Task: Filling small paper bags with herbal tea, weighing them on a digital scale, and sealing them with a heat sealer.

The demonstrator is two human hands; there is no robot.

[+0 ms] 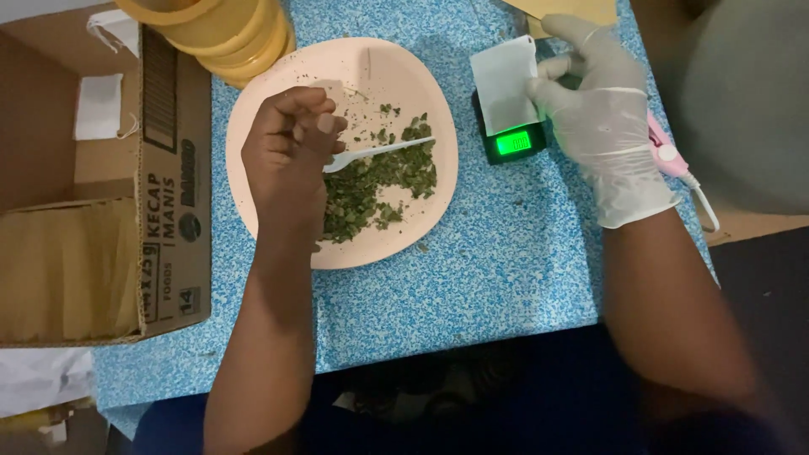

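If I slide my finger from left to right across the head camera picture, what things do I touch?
Cardboard box → left hand holding a white plastic spoon → pink plate of dried green leaves → small black scale → gloved right hand → pink tool.

the lower middle of the blue table point(472, 286) is bare, so a hand can pass there. the big box point(160, 185) blocks the left side. the yellow stack point(223, 34) blocks the upper left. the pink plate point(337, 152) fills the middle, with the left hand point(286, 143) over it. the small scale point(510, 139) and the right hand point(598, 109) crowd the upper right, with a thin gap between plate and scale.
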